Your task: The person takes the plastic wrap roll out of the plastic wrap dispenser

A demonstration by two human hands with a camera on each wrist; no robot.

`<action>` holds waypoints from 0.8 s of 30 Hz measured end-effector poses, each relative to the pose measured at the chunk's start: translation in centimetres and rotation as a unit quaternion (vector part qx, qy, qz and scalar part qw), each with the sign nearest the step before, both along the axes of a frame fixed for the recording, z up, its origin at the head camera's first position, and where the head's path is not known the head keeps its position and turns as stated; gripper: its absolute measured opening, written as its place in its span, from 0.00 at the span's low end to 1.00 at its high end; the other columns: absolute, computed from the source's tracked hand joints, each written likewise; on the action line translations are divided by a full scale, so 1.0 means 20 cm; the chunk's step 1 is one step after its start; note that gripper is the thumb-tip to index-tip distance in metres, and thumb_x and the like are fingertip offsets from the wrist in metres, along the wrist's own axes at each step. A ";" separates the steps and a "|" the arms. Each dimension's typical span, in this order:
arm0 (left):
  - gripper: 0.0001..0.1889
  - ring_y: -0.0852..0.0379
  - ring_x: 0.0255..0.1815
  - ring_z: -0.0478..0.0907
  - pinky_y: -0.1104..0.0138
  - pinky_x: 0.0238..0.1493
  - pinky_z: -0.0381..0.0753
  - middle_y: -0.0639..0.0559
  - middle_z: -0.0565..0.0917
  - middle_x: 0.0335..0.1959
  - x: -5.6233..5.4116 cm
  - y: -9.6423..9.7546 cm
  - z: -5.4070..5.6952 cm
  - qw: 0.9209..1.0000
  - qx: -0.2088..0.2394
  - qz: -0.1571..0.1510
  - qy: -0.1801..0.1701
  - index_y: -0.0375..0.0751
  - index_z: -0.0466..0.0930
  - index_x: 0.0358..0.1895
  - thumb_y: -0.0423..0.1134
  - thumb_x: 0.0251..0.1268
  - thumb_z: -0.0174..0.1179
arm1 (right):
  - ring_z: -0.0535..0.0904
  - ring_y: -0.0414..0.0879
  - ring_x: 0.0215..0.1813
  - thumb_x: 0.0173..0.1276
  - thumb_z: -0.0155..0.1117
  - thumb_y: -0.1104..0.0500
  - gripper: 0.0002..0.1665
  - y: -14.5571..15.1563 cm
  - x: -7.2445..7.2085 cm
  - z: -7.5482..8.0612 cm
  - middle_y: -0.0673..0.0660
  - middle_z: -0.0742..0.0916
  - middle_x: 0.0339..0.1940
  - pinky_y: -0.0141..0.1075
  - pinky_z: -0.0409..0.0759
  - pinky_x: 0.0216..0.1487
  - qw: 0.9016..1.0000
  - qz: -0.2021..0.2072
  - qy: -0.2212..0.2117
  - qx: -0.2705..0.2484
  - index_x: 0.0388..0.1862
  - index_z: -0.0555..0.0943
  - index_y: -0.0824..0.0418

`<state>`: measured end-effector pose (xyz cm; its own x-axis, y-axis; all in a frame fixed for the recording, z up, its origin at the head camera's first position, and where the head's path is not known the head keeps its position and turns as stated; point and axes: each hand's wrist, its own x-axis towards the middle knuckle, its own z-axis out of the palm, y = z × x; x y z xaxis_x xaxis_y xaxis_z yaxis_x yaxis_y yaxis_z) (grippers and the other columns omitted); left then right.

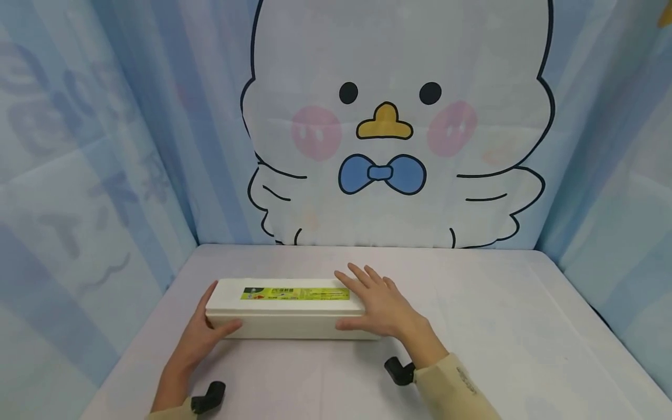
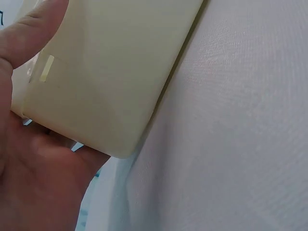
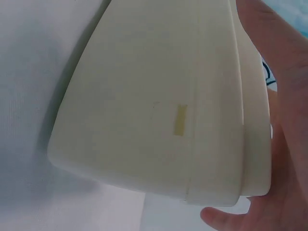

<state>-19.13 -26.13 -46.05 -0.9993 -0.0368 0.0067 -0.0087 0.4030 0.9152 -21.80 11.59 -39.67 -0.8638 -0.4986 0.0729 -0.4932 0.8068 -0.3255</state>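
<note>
A long white plastic box [image 1: 289,326] with a lid and a yellow-green printed label [image 1: 295,293] lies lengthwise on the table. My left hand [image 1: 202,335] holds its left end, thumb along the front and fingers round the end side; in the left wrist view that hand [image 2: 43,163] is beside the box's corner [image 2: 106,96]. Over the right end is my right hand [image 1: 380,306], fingers spread and fairly straight above the lid, thumb in front. The right wrist view shows the box's end [image 3: 144,120] and the right hand [image 3: 284,120] alongside; its exact contact is partly hidden.
A white cloth-covered table [image 1: 525,326] stretches around the box. Behind it hangs a pale blue curtain [image 1: 226,146] with a cartoon bird print, and more curtains hang at both sides. Black wrist devices [image 1: 400,371] sit at the sleeves.
</note>
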 end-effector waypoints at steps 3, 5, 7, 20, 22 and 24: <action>0.62 0.34 0.79 0.47 0.38 0.73 0.49 0.35 0.46 0.81 -0.01 0.00 0.00 1.000 0.008 0.000 0.000 0.46 0.30 0.83 0.43 0.61 0.74 | 0.51 0.60 0.81 0.57 0.67 0.25 0.59 -0.01 -0.01 0.00 0.53 0.60 0.82 0.64 0.55 0.72 1.000 0.000 -0.004 0.016 0.83 0.57 0.41; 0.62 0.34 0.79 0.47 0.38 0.73 0.49 0.35 0.46 0.81 -0.01 0.00 -0.01 1.000 0.012 0.000 0.000 0.46 0.30 0.83 0.42 0.61 0.74 | 0.53 0.60 0.80 0.57 0.67 0.25 0.58 -0.01 -0.02 -0.01 0.54 0.62 0.81 0.63 0.58 0.71 1.000 0.002 -0.003 0.025 0.82 0.58 0.41; 0.62 0.35 0.79 0.47 0.38 0.73 0.49 0.35 0.46 0.81 -0.01 0.00 -0.01 1.000 0.014 0.002 -0.002 0.47 0.30 0.83 0.42 0.61 0.74 | 0.55 0.60 0.79 0.57 0.68 0.26 0.57 -0.02 -0.02 -0.01 0.54 0.63 0.81 0.62 0.60 0.70 0.999 0.004 -0.003 0.033 0.82 0.59 0.41; 0.60 0.35 0.77 0.53 0.38 0.73 0.51 0.34 0.49 0.81 0.00 0.00 -0.03 1.000 0.011 0.013 0.018 0.44 0.33 0.83 0.44 0.61 0.74 | 0.63 0.58 0.72 0.59 0.69 0.28 0.52 -0.03 -0.04 -0.02 0.54 0.70 0.76 0.58 0.68 0.63 0.999 -0.002 -0.009 0.041 0.80 0.63 0.39; 0.59 0.35 0.75 0.55 0.39 0.72 0.53 0.34 0.51 0.80 0.00 0.00 -0.04 0.999 0.017 0.013 0.032 0.44 0.34 0.83 0.43 0.61 0.74 | 0.63 0.59 0.72 0.59 0.70 0.29 0.52 -0.03 -0.05 -0.02 0.55 0.70 0.76 0.58 0.67 0.63 0.999 -0.002 -0.012 0.033 0.79 0.64 0.39; 0.59 0.36 0.75 0.56 0.39 0.72 0.53 0.34 0.51 0.80 -0.01 0.00 -0.04 0.999 0.025 0.011 0.038 0.44 0.34 0.83 0.43 0.61 0.74 | 0.63 0.59 0.71 0.58 0.71 0.29 0.52 -0.03 -0.05 -0.02 0.55 0.70 0.75 0.58 0.67 0.62 1.000 -0.004 -0.015 0.023 0.79 0.65 0.39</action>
